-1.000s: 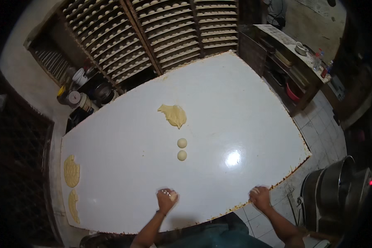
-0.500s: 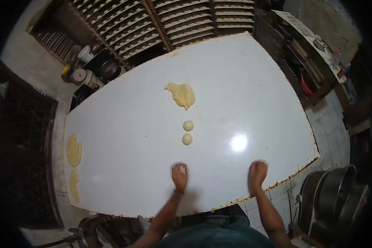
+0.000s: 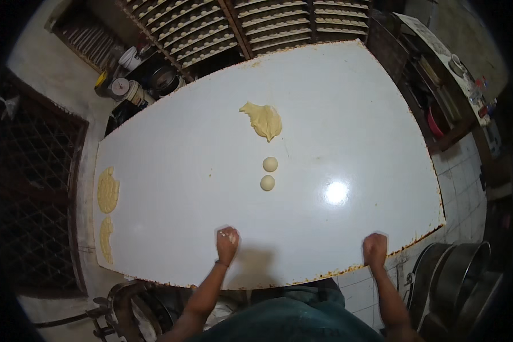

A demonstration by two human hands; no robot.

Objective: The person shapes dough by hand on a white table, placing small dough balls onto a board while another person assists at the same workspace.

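My left hand is curled on the white tabletop near the front edge, with pale flour or dough on its knuckles. Well to its right, my right hand is also closed, low over the table by the rusty front edge. Whatever either hand has under or inside its fingers is hidden. Two smooth round dough balls, the farther and the nearer, sit in a line beyond my hands, touching neither. Behind them lies an irregular lump of yellowish dough.
Two flattened dough pieces lie at the left table edge. Shelves of trays with small dough balls stand behind. A dial scale and buckets are at the back left. Large round metal pans lean at the right.
My hands have moved farther apart, the left one leftward and the right one rightward. Both remain curled. The whole view has shifted a little; the dough pieces keep their places on the table.
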